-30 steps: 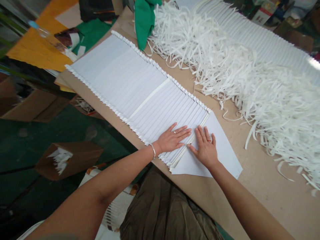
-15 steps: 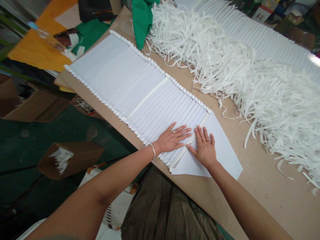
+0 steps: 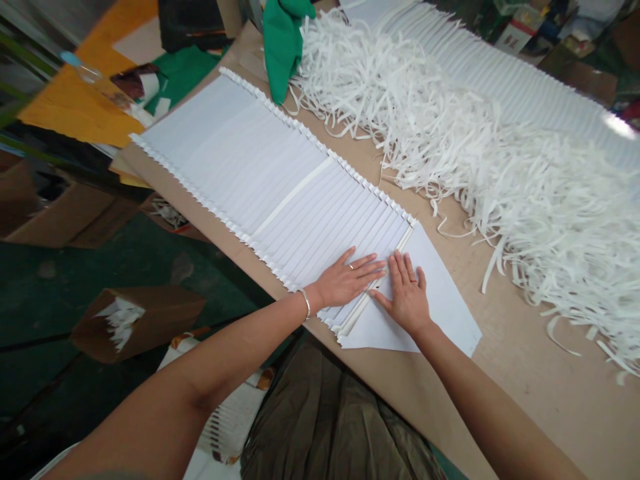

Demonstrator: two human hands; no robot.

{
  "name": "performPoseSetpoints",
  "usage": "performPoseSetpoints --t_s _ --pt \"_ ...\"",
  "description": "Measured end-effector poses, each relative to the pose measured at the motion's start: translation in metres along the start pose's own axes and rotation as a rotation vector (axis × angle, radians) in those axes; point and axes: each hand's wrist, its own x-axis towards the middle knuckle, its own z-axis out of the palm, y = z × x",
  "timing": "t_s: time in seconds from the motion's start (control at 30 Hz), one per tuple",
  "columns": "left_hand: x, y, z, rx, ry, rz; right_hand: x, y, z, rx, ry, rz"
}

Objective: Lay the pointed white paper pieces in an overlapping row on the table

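Observation:
A long row of overlapping white paper sheets (image 3: 220, 153) lies slantwise on the brown table, its two long edges notched. One brighter white strip (image 3: 295, 193) crosses the row near the middle. My left hand (image 3: 347, 277) rests flat on the sheets near the row's front end, fingers spread. Just to its right, my right hand (image 3: 407, 293) lies flat with the thumb apart, on the last sheet (image 3: 445, 287), whose far side tapers. Between my hands runs the thick edge strip (image 3: 355, 313) of that end. Neither hand grips anything.
A big heap of shredded white paper strips (image 3: 440, 113) covers the table's far side, with another sheet row (image 3: 500, 67) behind it. Green cloth (image 3: 283, 47) hangs over the heap's left end. A cardboard box (image 3: 150, 320) with white scraps stands below the table (image 3: 520, 380).
My left hand has slid slightly right, closer to the edge strip and my right hand. The whole view has shifted a little; the sheets look otherwise the same.

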Motion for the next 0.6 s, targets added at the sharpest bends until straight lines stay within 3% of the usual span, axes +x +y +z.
performPoseSetpoints --t_s 0.6 --pt "0.003 0.002 0.011 0.022 0.043 0.015 -0.023 0.012 0.001 0.003 0.010 0.011"
